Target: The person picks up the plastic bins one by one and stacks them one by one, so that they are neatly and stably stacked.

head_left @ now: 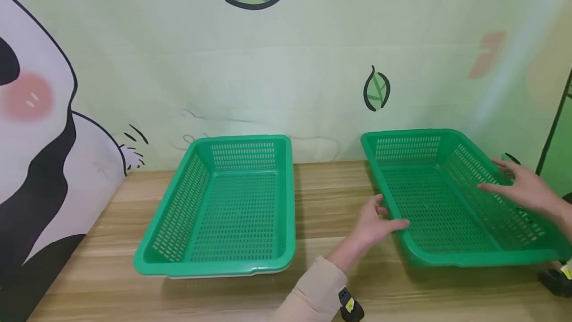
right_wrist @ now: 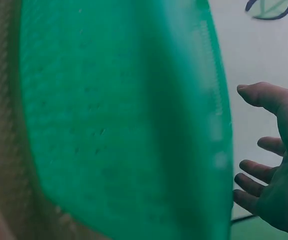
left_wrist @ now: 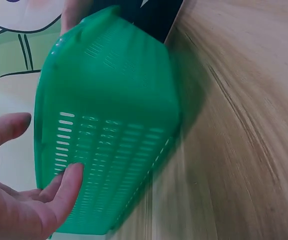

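Note:
A green perforated plastic basket sits on the right of the wooden table, turned slightly askew. At its left rim is my left hand, thumb over the rim and fingers along the outer side. In the left wrist view the thumb and fingers are spread apart, straddling the rim without closing on it. My right hand hovers at the right rim, its fingers spread. From the right wrist, that hand shows beside the basket wall, with a gap between the thumb and the other fingers.
Another green basket stands to the left, with a pale edge showing beneath its front rim. Both rest on a wood-grain table. Behind them hangs a pale green backdrop printed with leaves and a panda.

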A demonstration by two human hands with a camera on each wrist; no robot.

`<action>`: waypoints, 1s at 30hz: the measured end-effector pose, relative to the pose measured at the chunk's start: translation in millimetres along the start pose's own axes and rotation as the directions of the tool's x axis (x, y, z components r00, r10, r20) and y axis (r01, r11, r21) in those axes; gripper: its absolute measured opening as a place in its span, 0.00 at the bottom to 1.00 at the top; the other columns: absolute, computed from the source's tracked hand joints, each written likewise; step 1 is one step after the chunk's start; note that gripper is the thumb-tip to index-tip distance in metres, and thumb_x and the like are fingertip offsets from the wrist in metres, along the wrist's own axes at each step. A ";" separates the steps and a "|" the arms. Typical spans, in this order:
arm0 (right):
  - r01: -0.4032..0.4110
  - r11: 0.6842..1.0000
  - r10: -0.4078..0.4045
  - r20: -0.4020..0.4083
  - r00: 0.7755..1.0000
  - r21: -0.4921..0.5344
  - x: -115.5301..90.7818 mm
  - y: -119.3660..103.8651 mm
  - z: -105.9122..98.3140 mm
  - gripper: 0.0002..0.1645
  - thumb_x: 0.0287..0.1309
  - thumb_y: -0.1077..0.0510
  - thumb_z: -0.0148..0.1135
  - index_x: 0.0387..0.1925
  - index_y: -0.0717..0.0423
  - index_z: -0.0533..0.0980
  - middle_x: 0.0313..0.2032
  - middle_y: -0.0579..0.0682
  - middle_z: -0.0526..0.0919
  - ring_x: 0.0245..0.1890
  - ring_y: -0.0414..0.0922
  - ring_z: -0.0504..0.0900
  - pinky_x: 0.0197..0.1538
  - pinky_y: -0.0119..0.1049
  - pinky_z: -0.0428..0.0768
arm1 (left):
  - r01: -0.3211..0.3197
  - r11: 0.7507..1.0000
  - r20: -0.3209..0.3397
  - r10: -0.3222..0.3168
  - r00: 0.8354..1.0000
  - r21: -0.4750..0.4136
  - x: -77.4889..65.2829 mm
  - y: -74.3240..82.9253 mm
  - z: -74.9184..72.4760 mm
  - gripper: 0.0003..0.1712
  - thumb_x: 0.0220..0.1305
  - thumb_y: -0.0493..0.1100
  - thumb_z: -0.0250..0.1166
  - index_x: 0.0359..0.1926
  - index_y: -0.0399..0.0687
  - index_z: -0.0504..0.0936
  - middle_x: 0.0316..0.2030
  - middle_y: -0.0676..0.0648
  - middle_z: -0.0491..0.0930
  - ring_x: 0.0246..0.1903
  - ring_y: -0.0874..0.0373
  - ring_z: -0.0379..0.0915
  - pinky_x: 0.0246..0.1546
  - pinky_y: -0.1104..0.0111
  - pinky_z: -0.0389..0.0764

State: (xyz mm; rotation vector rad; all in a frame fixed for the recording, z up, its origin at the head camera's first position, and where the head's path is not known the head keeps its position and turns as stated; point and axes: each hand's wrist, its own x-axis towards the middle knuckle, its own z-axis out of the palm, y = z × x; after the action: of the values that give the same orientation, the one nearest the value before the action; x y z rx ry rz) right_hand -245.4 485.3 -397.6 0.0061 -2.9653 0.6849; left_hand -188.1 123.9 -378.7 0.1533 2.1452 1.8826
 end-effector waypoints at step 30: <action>-0.037 0.997 0.037 0.003 0.999 0.072 -41.7 -37.1 -11.0 0.37 0.52 0.73 0.43 0.63 0.78 0.43 0.55 0.85 0.48 0.08 0.37 0.56 0.13 0.35 0.59 | 0.029 0.999 -0.004 -0.029 1.000 -0.038 0.5 -7.9 5.7 0.44 0.42 0.35 0.72 0.62 0.44 0.64 0.35 0.51 0.74 0.32 0.58 0.71 0.35 0.66 0.76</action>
State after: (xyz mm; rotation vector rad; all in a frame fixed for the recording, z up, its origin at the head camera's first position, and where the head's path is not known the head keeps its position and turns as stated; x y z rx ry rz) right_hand -201.9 456.0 -375.5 -0.0426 -2.9471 0.7962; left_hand -186.2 128.3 -387.1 0.1092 2.1020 1.9074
